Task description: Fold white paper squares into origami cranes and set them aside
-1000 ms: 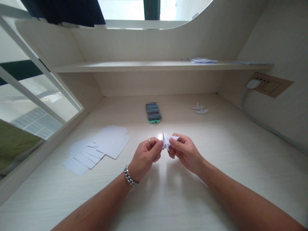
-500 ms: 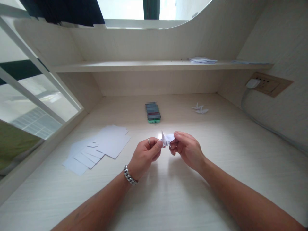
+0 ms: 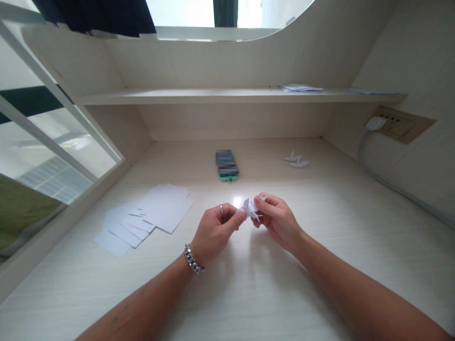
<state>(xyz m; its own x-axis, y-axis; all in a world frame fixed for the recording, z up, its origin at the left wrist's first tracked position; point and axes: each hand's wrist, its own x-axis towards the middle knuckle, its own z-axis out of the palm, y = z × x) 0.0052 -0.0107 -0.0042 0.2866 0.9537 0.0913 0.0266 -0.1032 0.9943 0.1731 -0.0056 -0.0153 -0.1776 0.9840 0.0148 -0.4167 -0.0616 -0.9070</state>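
Hands (image 3: 249,222) raised over desk, pinching folded paper (image 3: 250,207).

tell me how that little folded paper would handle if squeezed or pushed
Probably very light: left hand and right hand hold the folded paper by fingertips alone. Its thin pointed flaps would likely crease under a hard squeeze. Pushed on the smooth desk, it should slide, not roll.
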